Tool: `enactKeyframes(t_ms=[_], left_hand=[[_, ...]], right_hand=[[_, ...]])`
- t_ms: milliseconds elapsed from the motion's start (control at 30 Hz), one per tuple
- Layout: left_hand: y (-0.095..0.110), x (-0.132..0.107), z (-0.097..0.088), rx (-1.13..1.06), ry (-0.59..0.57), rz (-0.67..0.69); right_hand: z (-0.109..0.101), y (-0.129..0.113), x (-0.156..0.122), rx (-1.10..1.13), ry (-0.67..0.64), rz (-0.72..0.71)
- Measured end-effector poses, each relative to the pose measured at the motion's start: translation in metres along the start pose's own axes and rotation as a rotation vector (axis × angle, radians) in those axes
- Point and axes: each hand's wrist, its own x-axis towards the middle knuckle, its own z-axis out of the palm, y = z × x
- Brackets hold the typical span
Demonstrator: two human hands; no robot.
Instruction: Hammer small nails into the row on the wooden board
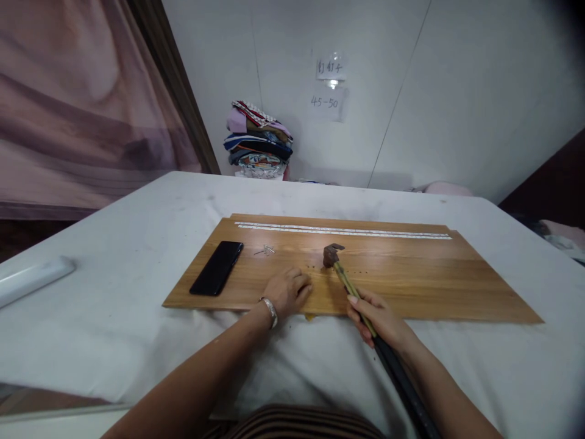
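A claw hammer (348, 279) with a rusty brown head and a yellow and black handle is held by my right hand (377, 317), whose fingers wrap around the yellow part. The hammer head is over the wooden board (434, 268), beside a row of small dark dots, too small to identify as nails or holes. My left hand (286, 291), with a silver bracelet (270, 312) at the wrist, rests on the board left of the hammer head. Its fingers are loosely bent, thumb apart, and nothing shows in them. Several loose nails (265, 250) lie on the board beyond this hand.
A black phone (217, 268) lies at the board's left end. Two white measuring strips (342, 231) run along its far side. White cloth covers the table (123, 244), with a white roll (34, 280) at left. Folded clothes (259, 143) are stacked by the wall.
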Motion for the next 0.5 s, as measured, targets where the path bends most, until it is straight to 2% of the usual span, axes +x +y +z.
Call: enactKeyframes(t_ms=[500], left_hand=[[0.0014, -0.0005, -0.0011, -0.001, -0.008, -0.015]], right_hand=[[0.0003, -0.0016, 0.0005, 0.021, 0.003, -0.007]])
